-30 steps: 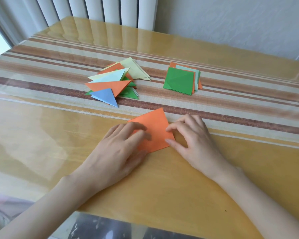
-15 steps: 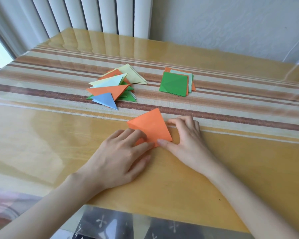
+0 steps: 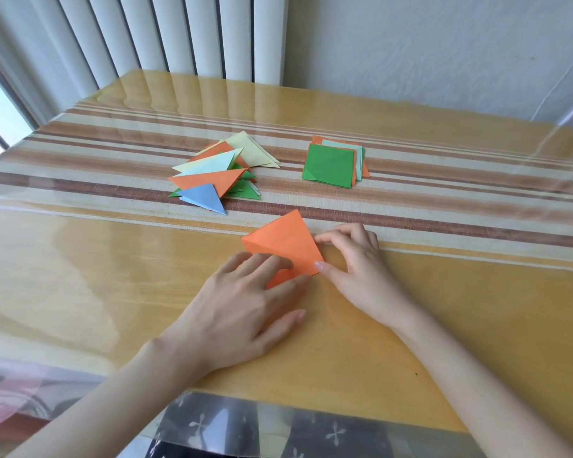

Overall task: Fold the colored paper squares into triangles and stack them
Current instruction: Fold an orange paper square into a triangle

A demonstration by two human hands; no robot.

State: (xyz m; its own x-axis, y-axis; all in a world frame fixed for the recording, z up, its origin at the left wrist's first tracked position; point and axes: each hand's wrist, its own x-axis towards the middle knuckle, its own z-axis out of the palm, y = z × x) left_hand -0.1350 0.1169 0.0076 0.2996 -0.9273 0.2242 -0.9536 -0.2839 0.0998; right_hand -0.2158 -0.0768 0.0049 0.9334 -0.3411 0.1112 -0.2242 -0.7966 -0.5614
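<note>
Lane between triangle pile [image 3: 212, 180] and square stack [image 3: 331, 165] is open; they sit well apart. Left hand [image 3: 242, 309] and right hand [image 3: 354, 269] on orange sheet [image 3: 285, 242] block near centre. Bare table [image 3: 80, 276] on both sides.

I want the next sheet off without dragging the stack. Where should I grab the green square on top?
Pinch the green square at its near-left corner, from the front left. The sheets beneath peek out only past its right and far edges, so a grip there likely lifts it alone.

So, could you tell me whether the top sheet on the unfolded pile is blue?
No, the top square there is green.
</note>
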